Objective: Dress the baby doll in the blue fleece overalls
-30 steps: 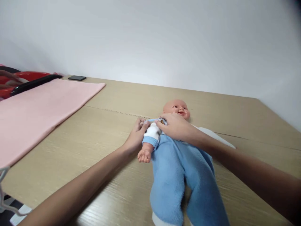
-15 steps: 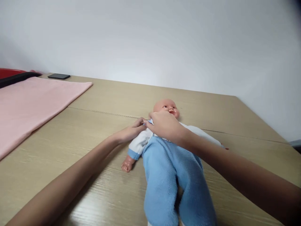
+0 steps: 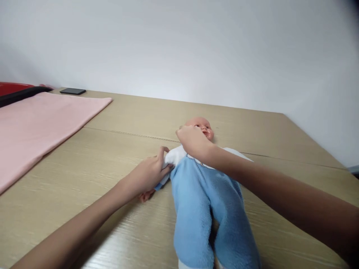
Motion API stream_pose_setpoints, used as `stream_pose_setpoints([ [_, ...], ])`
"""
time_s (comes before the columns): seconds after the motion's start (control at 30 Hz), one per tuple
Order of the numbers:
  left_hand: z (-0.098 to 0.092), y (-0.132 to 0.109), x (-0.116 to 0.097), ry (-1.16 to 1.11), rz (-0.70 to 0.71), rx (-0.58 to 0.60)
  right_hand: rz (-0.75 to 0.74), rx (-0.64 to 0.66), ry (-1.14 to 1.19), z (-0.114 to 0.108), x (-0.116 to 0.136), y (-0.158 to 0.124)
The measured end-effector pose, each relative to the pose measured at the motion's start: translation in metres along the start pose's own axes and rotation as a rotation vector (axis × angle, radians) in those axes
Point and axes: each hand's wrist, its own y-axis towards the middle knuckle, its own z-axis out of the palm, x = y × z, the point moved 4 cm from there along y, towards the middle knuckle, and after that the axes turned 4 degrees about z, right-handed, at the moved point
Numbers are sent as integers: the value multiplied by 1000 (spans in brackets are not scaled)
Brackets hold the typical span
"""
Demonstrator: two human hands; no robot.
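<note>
A baby doll (image 3: pixel 193 209) lies on its back on the table, its head away from me, in a white top with blue fleece trousers. At its arm on the left side, my left hand (image 3: pixel 153 170) is closed around the white sleeve (image 3: pixel 174 156), thumb and fingers on either side of it. The doll's small hand (image 3: pixel 146 195) pokes out below my wrist. My right hand (image 3: pixel 194 140) is closed at the neck, by the collar of the top, and covers part of the doll's face (image 3: pixel 206 129). Its fingertips and the cloth they pinch are hidden.
On the left lies a pink cloth (image 3: pixel 47 127). Behind it are a dark flat phone-like object (image 3: pixel 73 91), a black edge (image 3: pixel 25 95) and something red (image 3: pixel 12 88). A seam crosses the wooden table (image 3: pixel 126 119), and a white wall (image 3: pixel 179 48) stands behind.
My left hand has moved from the collar down and toward me onto the sleeve. My right hand has risen slightly toward the doll's head. The doll's arm has shifted a little.
</note>
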Motion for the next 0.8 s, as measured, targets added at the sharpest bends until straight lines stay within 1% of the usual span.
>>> stream_pose_setpoints([
  [0.07, -1, -1, 0, 81, 11, -10, 2, -28, -20, 0, -8, -5],
  [0.17, -2, 4, -1, 171, -29, 24, -7, -48, -9, 2, -17, -10],
  [0.3, -5, 14, -2, 209, -91, 49, 40, -59, 62, 3, -25, -15],
  [0.37, -4, 15, 0, 208, -94, 58, 55, -70, 113, 4, -32, -21],
  [0.4, -4, 14, 0, 211, -70, 34, 58, -71, 144, 5, -36, -25],
  [0.43, -4, 12, -1, 225, -27, -16, 58, -63, 189, 6, -42, -30],
  [0.53, -4, -2, -13, 308, 185, -227, 70, -3, 404, 17, -63, -49],
  [0.57, -4, -7, -18, 321, 249, -262, 77, 11, 482, 21, -72, -56],
  [0.6, -2, -13, -22, 303, 292, -256, 82, 16, 546, 26, -80, -63],
  [0.63, -1, -17, -26, 255, 314, -213, 81, 15, 592, 30, -89, -69],
  [0.73, 1, -22, -31, 86, 291, 3, 60, 50, 700, 45, -110, -89],
  [0.8, -1, -19, -31, 45, 274, 131, 51, 75, 780, 55, -122, -101],
])
